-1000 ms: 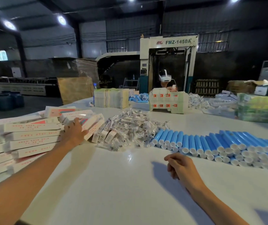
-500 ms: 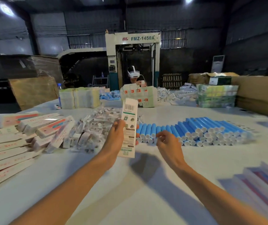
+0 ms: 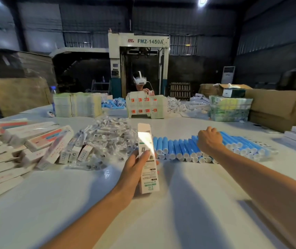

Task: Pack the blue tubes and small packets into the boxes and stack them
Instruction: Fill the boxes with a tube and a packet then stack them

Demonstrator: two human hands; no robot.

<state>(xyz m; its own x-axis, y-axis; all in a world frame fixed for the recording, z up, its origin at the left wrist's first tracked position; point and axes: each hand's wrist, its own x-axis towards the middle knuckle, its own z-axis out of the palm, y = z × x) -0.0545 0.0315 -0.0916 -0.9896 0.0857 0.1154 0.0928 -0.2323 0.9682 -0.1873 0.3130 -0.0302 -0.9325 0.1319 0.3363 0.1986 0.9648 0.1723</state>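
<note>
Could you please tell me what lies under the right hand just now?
The right hand is curled over the row of blue tubes lying on the white table. Its back covers the fingertips, so whether it grips a tube cannot be seen.

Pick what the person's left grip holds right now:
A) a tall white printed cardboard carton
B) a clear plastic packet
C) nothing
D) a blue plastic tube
A: the left grip is wrapped round the tall white printed cardboard carton, holding it upright, while the blue plastic tubes lie in their row.
</note>
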